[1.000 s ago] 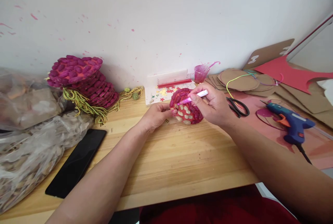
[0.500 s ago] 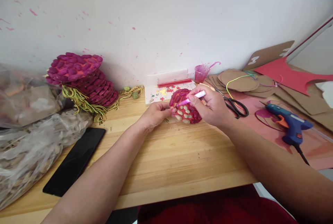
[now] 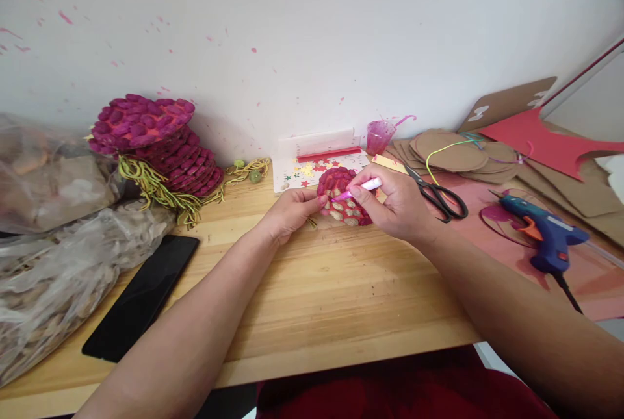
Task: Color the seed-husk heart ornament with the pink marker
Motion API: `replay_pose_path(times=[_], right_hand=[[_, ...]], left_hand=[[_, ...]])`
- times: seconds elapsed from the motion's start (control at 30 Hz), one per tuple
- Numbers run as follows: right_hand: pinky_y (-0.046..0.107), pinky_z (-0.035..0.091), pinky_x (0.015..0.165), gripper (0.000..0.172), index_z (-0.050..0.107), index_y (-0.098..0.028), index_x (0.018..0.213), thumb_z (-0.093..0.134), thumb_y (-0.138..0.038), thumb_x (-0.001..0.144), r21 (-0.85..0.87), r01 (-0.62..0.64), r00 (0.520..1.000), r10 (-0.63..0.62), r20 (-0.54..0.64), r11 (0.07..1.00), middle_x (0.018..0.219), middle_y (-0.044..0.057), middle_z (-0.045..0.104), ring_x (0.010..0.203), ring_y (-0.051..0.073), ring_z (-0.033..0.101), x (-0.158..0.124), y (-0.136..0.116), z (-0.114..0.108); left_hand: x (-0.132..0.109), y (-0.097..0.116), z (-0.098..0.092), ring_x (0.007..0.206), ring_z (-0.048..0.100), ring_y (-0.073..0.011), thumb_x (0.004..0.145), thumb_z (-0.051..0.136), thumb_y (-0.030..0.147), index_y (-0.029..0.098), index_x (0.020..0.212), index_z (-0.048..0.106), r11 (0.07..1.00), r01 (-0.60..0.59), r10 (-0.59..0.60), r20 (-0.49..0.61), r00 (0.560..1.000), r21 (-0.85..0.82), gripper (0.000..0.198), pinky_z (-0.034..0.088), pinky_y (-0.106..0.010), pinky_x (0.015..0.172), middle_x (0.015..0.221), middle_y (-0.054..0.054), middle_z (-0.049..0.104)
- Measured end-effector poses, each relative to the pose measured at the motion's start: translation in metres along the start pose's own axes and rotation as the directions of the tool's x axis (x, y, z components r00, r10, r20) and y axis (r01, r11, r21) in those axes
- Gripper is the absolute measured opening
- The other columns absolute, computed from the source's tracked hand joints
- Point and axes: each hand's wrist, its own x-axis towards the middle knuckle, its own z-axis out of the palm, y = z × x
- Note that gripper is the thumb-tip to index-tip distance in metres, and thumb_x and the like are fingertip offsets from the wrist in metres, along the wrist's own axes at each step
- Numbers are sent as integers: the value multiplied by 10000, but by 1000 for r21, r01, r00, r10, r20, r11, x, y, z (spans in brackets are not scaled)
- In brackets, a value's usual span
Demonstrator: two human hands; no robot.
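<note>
A round red disc (image 3: 341,201) covered with shells, some painted magenta and some bare tan, lies tilted on the wooden table (image 3: 312,295). My left hand (image 3: 291,212) pinches its left edge and steadies it. My right hand (image 3: 397,204) is closed round a thin white brush (image 3: 366,186) with a pink tip that touches the disc's middle. Part of the disc is hidden behind my right hand.
A stack of finished magenta discs (image 3: 156,143) with yellow-green cords sits at the back left, next to plastic bags (image 3: 53,243) and a black phone (image 3: 143,295). A pink paint cup (image 3: 378,136), black scissors (image 3: 441,197), a blue glue gun (image 3: 543,232) and brown card circles (image 3: 451,149) lie on the right.
My right hand has slid the brush lower and slightly left across the disc. The left hand keeps its hold on the edge. The view shifted slightly.
</note>
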Motion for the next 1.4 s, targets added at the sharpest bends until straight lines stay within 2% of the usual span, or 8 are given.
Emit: replay_pose_path(times=[0.2,0.37,0.57,0.73,0.97,1.13,1.3,1.4], right_hand=[[275,440,626,97,627,-218,869,597,-271,944,6,24,999,-24,21,1000,734,-4,681,653,138,604,2,1,-2],[276,445,626,102,626,-220,864,589,-268,946,-6,13,1000,-13,28,1000,722,-5,680,647,141,607,2,0,-3],[276,443,613,108,622,-221,864,589,-282,947,-14,5,1000,-5,30,1000,727,2,693,647,144,610,1,1,-1],[270,441,597,118,621,-217,865,582,-289,950,-7,1,999,-1,34,1000,727,6,697,640,142,612,1,1,0],[253,409,555,104,603,-225,856,600,-286,941,15,3,996,-4,87,1000,659,-21,675,569,123,568,1,-3,1],[262,426,565,99,605,-226,851,605,-279,934,-10,-4,999,4,39,1000,694,-3,697,596,136,596,0,-3,0],[257,435,565,108,597,-230,864,595,-298,948,20,-8,998,7,65,1000,700,-11,710,585,129,604,0,-2,3],[250,406,534,101,594,-222,864,599,-286,941,6,-8,997,8,83,1000,653,-26,683,530,112,561,0,-3,3]], left_hand=[[0,0,1,524,445,-75,756,792,358,140,782,771,1000,16,-16,-6,1000,0,220,281,-222,512,676,-24,701],[0,0,1,543,473,-90,698,837,374,151,757,766,1000,15,-15,-20,1000,-6,241,291,-225,520,625,-10,671],[0,1,1,537,467,-92,712,827,388,150,796,772,999,31,-31,-8,999,10,258,291,-230,516,628,-14,670],[0,2,1,526,448,-85,713,818,377,150,753,766,999,43,-44,-32,999,-7,236,279,-229,507,643,-19,685],[1,1,0,456,312,-55,655,828,417,144,788,790,998,63,-63,-52,997,-4,306,157,-241,459,687,-39,713],[1,1,1,425,239,-38,665,796,400,133,699,765,997,70,-68,-72,995,17,271,84,-248,443,652,-33,680],[-2,4,4,438,290,-39,658,786,320,143,828,804,997,75,-75,-85,994,-1,247,117,-231,443,688,-36,708],[-2,5,5,443,316,-47,647,773,276,148,818,807,997,80,-80,-106,991,-6,216,167,-230,443,669,-29,707]])
